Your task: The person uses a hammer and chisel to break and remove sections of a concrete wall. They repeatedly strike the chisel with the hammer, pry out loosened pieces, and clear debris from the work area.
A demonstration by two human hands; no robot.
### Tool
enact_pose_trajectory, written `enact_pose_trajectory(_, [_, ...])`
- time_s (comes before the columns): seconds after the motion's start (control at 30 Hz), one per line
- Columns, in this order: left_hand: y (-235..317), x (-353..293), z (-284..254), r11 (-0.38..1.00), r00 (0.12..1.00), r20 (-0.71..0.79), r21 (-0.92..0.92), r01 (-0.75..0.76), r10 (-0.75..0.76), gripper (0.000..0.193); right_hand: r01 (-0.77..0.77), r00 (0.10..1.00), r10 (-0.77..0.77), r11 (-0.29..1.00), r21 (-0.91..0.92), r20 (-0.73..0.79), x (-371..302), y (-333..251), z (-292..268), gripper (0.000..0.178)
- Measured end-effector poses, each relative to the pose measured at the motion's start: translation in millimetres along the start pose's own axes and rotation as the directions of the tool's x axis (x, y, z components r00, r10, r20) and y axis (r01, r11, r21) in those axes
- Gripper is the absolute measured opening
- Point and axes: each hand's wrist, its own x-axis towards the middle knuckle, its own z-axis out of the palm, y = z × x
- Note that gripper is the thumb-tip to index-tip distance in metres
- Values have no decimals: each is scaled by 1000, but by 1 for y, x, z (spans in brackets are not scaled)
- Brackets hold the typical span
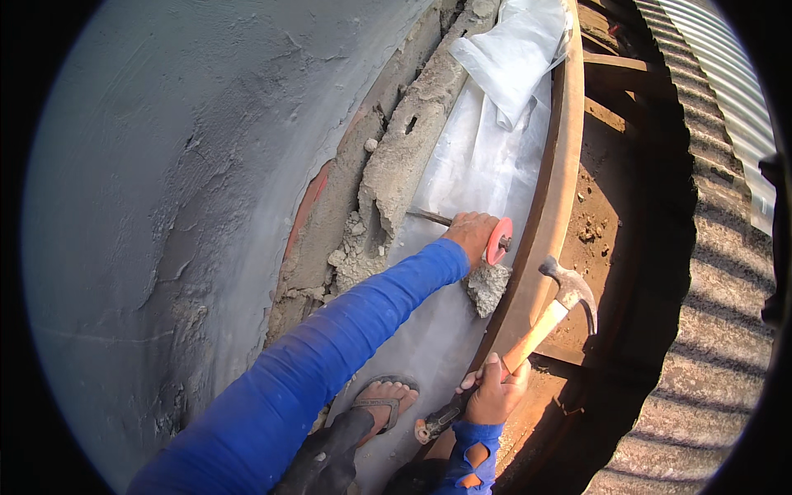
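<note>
My left hand is wrapped round a chisel with a round red hand guard. The chisel's tip meets the side of a rough mortar ledge along the wall. My right hand grips the wooden handle of a claw hammer. The hammer's head is raised to the right of the chisel's struck end, apart from it. A broken lump of mortar lies just below the guard, and crumbled mortar sits by the ledge.
A grey plastered wall rises on the left. Pale plastic sheeting covers the narrow channel, where my sandalled foot stands. A curved wooden board edges it. Beyond are an open gap with timbers and corrugated roofing.
</note>
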Motion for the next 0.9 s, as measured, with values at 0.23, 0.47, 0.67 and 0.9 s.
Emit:
enact_pose_trajectory(0.23, [-3, 1, 3, 1000, 991, -131, 21, -21, 23, 28, 237, 944, -223, 971, 28, -245, 12, -8, 11, 16])
enact_pose_trajectory(0.47, [3, -4, -3, 999, 1000, -29, 53, -7, 8, 30, 92, 992, -83, 992, 90, -96, 7, 7, -4, 12])
enact_pose_trajectory(0.67, [2, -5, -1, 999, 1000, -23, 27, 21, -20, 34, 5, 989, 47, 937, -350, 141, 19, 1, 15, 16])
enact_pose_trajectory(0.9, [2, -6, -3, 999, 1000, -28, 42, 13, -12, 35, 312, 925, -259, 935, 168, -278, 17, -11, -1, 17])
